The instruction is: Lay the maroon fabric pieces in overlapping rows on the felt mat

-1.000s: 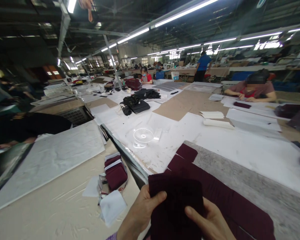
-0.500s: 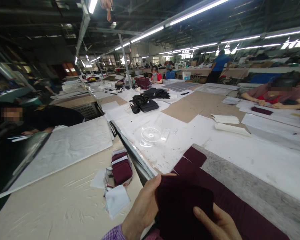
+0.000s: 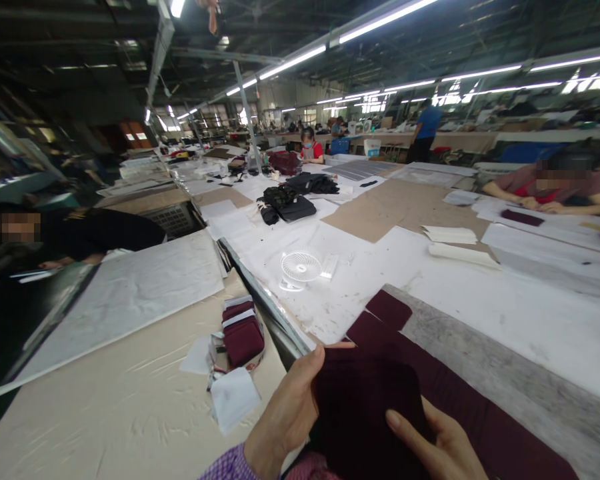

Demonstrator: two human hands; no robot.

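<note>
My left hand (image 3: 287, 413) grips the left edge of a dark maroon fabric piece (image 3: 367, 410), its thumb along the piece's top edge. My right hand (image 3: 437, 447) holds the same piece from the lower right, thumb lying on its face. Both hands keep the piece just above more maroon fabric pieces (image 3: 460, 407) laid in a row on a grey felt mat (image 3: 485, 360). A small maroon piece (image 3: 389, 309) lies at the far end of that row.
A small white fan (image 3: 300, 268) lies on the white table ahead. A stack of maroon pieces with white slips (image 3: 241, 333) sits on the beige table at left. Black garments (image 3: 286, 202) lie farther off. People work at left (image 3: 80, 235), right (image 3: 565, 183) and far back.
My left thumb has moved from the face of the maroon piece to its top edge. The view has shifted slightly; the piece sits a little lower in it.
</note>
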